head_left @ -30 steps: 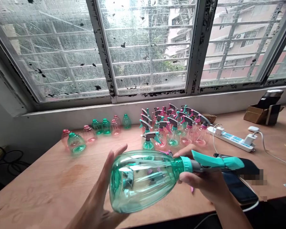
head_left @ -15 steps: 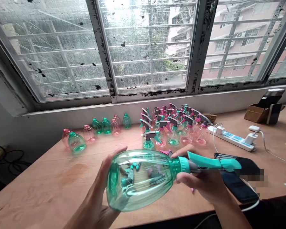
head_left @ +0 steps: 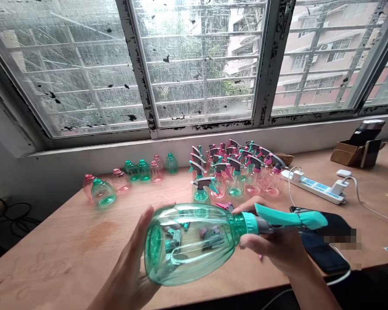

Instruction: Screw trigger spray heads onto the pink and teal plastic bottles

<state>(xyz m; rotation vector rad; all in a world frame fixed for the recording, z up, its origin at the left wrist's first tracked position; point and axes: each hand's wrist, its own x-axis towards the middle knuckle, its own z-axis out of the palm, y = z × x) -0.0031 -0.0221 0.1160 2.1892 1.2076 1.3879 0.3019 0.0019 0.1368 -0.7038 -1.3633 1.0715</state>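
In the head view, a wooden desk (head_left: pixel 93 245) stands below a grimy window (head_left: pixel 197 64) with bars outside. A white power strip (head_left: pixel 317 189) lies on it; left of the strip stand pink and green bottles fitted with trigger heads (head_left: pixel 235 189), and farther left, headless bottles (head_left: pixel 171 163). A cardboard box (head_left: pixel 345 154) sits beyond the strip to the right, a dark phone (head_left: pixel 326 252) on its near side.

The clear green spray bottle (head_left: pixel 190 245) is held sideways above the desk, left of and nearer than the strip, its ribbed turquoise collar (head_left: pixel 250 223) and trigger (head_left: pixel 287 216) pointing right. The left hand (head_left: pixel 132 258) is cupped around its base; the right hand (head_left: pixel 271 247) is clamped about the collar and grey head.

Compared with the earliest frame, the bottle has shifted slightly left; both hands keep their hold.
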